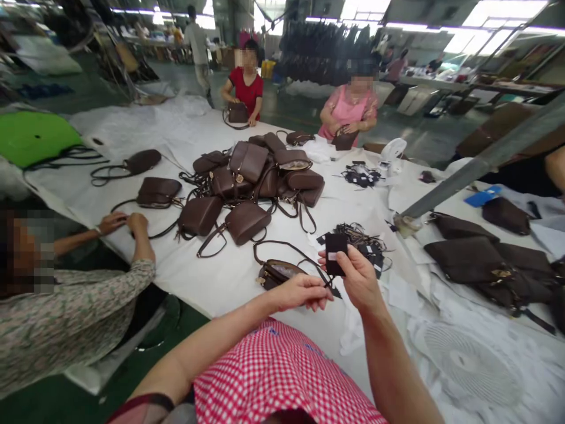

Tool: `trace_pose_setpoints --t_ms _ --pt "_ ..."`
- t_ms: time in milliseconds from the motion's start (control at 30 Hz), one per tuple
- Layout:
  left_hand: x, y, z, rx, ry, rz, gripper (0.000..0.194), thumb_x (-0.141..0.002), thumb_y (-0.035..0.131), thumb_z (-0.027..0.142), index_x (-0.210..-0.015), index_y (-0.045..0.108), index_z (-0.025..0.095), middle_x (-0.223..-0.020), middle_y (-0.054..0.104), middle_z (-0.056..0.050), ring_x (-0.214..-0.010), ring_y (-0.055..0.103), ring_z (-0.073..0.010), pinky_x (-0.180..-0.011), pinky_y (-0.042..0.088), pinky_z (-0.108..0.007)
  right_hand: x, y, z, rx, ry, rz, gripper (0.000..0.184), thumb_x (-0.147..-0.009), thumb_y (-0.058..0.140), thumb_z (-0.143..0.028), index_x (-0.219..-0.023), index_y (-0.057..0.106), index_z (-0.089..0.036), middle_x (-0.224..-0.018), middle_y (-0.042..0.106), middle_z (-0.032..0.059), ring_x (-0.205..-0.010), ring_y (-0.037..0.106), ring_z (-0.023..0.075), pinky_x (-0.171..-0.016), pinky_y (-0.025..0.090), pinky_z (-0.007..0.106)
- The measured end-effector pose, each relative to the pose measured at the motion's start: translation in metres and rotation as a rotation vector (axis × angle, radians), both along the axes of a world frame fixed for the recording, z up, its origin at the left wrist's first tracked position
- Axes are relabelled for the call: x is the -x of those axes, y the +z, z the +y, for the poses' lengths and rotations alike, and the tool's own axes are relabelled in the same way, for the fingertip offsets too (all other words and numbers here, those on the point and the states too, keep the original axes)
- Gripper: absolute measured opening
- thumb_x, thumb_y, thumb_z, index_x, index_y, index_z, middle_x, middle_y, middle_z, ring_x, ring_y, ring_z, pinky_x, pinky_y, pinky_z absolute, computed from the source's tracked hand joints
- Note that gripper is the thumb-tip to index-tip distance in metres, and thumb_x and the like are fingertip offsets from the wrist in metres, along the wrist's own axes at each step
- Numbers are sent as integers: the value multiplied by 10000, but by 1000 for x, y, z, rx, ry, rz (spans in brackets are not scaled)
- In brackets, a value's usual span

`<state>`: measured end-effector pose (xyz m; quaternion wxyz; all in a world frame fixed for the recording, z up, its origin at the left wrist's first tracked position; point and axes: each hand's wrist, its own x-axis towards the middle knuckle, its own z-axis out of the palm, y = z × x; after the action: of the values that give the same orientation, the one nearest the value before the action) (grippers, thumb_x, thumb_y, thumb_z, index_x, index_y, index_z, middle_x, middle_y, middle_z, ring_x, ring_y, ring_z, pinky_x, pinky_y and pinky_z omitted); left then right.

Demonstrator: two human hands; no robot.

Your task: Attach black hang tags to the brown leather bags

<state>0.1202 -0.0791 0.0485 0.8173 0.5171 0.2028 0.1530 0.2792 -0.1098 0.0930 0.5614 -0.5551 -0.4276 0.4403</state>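
While the right hand pinches a black tag, the left hand sits just below

Because the right thumb lies across the tag's face, that grip reads as closed: the tag, with a pale label on it, is held raised above the table. Beside it, the left fingers are curled near a thin dark cord; whether they pinch it, I cannot tell. The step in hand looks like readying one tag and its cord. The next move, I judge, calls for a steady tag and a cord end free of tangles. Just beyond the left wrist lies an open handbag, its strap looped on the table; behind the right hand sits a heap of tags with tangled cords. Farther out are a mound of brown handbags and, at the left, a co-worker in patterned sleeves, hands near another bag's strap
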Motion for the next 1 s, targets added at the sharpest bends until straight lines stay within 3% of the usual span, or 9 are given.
trace_pose_setpoints --t_ms 167,300,400,467,533,633,767,900,1000 --pt "50 -23 -2 -158 140 231 279 -840 556 375 -785 658 122 -609 566 11 -511 452 -67 -528 354 -196 -4 -48 -30 66 -197 83 421 -857 591 -492 -1147 565 -189 -962 697 92 -838 689 233 -707 586 391" --pt "66 -29 -15 -577 31 377 198 -860 535 251 -758 682 165 -608 606 11 -589 522 -96 -606 378 -195 11 -83 -55 177 -275 -359 677 -784 643 -517 -1337 476 -164 -1300 543 189 -1133 573 324 -778 566 434" --pt "64 -26 -22 -834 -32 429 157 -851 558 217 -785 699 195 -687 670 -6 -667 578 -132 -626 378 -212 38 -88 -63 159 -16 -389 687 -831 591 -503 -1417 405 -195 -1397 463 169 -1152 560 287 -744 565 359" --pt "64 -23 -22 -902 -19 462 159 -834 551 165 -808 702 204 -757 699 -15 -687 593 -145 -612 370 -222 57 -83 -63 238 285 -225 621 -881 533 -489 -1428 392 -230 -1276 574 122 -901 651 199 -685 565 316" --pt "67 -21 -20 -897 9 481 183 -819 532 126 -811 698 201 -752 698 -13 -666 584 -139 -598 361 -222 69 -77 -60 343 445 -132 593 -892 516 -500 -1409 411 -228 -1023 673 62 -649 623 142 -608 553 299" --pt "79 -23 -13 -763 69 430 185 -839 505 163 -763 674 172 -685 658 -4 -616 538 -110 -588 358 -207 73 -72 -50 395 495 -243 436 -901 487 -510 -1178 575 -185 -668 624 -14 -491 533 127 -477 465 251" --pt "94 -48 3 -250 192 291 224 -853 502 290 -742 624 139 -602 578 10 -548 486 -85 -550 354 -192 62 -61 -29 259 561 -668 330 -925 429 -431 -738 581 -205 -603 606 -10 -520 534 130 -527 415 243" --pt "100 -92 29 229 637 480 207 -844 520 315 -846 599 123 -781 606 -34 -626 488 -95 -542 311 -210 56 -41 -6 154 551 -929 312 -930 423 -422 -752 585 -224 -635 645 -2 -601 596 165 -607 424 268" --pt "100 -119 48 327 740 533 260 -851 528 375 -812 575 123 -847 586 -60 -741 490 -128 -614 342 -235 55 -26 7 99 505 -899 318 -933 437 -446 -788 610 -222 -665 663 10 -646 619 174 -649 454 274"
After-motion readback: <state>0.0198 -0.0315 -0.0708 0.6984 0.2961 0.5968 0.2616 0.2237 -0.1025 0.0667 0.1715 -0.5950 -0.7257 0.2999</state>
